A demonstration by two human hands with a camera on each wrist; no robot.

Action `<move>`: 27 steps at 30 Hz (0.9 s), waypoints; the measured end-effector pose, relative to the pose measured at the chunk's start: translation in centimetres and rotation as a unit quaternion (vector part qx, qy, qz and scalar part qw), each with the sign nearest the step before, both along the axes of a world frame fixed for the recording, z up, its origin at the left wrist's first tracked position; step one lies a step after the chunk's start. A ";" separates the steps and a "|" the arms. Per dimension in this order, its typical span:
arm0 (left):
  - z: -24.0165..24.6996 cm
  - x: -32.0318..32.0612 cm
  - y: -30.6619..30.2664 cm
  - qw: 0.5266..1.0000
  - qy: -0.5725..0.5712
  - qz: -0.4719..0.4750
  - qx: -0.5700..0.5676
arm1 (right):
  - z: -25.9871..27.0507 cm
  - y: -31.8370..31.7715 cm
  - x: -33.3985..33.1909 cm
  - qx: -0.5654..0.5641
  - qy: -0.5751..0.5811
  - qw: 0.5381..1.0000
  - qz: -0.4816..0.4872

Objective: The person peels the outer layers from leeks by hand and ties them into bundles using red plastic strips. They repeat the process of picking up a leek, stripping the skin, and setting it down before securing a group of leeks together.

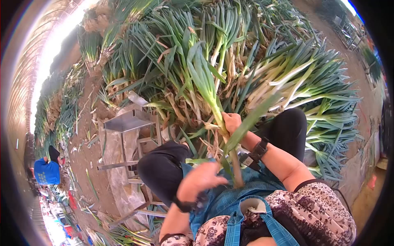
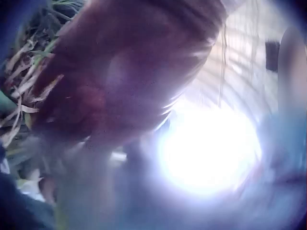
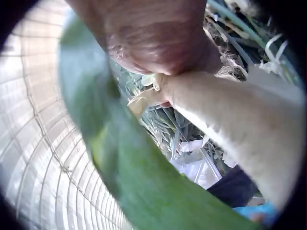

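A long green onion (image 1: 217, 112) slants over the person's lap, its green leaves pointing away and its pale root end near the apron. My right hand (image 1: 232, 122) grips it around the stalk, and one broad leaf (image 1: 250, 127) bends down across the wrist. In the right wrist view the pale stalk (image 3: 230, 110) runs out from under the curled fingers, with a green leaf (image 3: 139, 172) close to the camera. My left hand (image 1: 201, 176), blurred, hovers left of the stalk with fingers extended and nothing in them. The left wrist view is mostly blur and glare.
Heaped green onions (image 1: 164, 53) lie ahead, with more fanned out (image 1: 324, 90) on the right. A metal stand (image 1: 129, 119) with a flat top is by the left knee. Farther left, a person in blue (image 1: 47, 171) is on the littered dirt floor (image 1: 88, 143).
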State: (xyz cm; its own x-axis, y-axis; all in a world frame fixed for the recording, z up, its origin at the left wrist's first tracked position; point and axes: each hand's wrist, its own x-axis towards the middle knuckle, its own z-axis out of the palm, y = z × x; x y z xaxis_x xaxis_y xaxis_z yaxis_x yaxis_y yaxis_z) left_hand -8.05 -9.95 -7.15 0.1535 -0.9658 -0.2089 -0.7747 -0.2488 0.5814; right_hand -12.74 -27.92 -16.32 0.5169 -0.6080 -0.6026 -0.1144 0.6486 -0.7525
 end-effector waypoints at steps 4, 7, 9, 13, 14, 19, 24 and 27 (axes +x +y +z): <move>-0.4 8.3 -5.1 0.925 0.208 0.302 -0.099 | 0.4 2.4 0.9 -0.082 -0.013 0.996 0.041; -5.2 10.4 -9.1 0.651 0.622 0.410 -0.146 | 2.0 3.6 0.3 -0.143 0.039 0.985 0.089; -7.3 10.4 -9.0 0.627 0.644 0.414 -0.144 | 1.9 4.0 -1.3 -0.176 0.095 0.972 0.122; -7.0 9.9 -9.1 0.648 0.628 0.385 -0.196 | -8.1 6.2 -10.0 -0.519 0.067 0.613 0.592; -6.5 9.5 -9.0 0.627 0.660 0.370 -0.186 | -7.7 4.8 -11.3 -0.519 0.069 0.613 0.592; -4.9 5.9 -9.2 0.569 0.742 0.333 -0.119 | 2.0 -4.8 -6.6 -0.491 0.227 0.709 0.452; -3.2 3.2 -12.1 0.549 0.781 0.291 -0.064 | 5.6 -10.2 -0.8 0.046 -0.195 0.935 0.294; -1.5 2.9 -13.9 0.566 0.759 0.319 -0.053 | 6.2 -10.2 0.6 -0.003 -0.219 0.953 0.211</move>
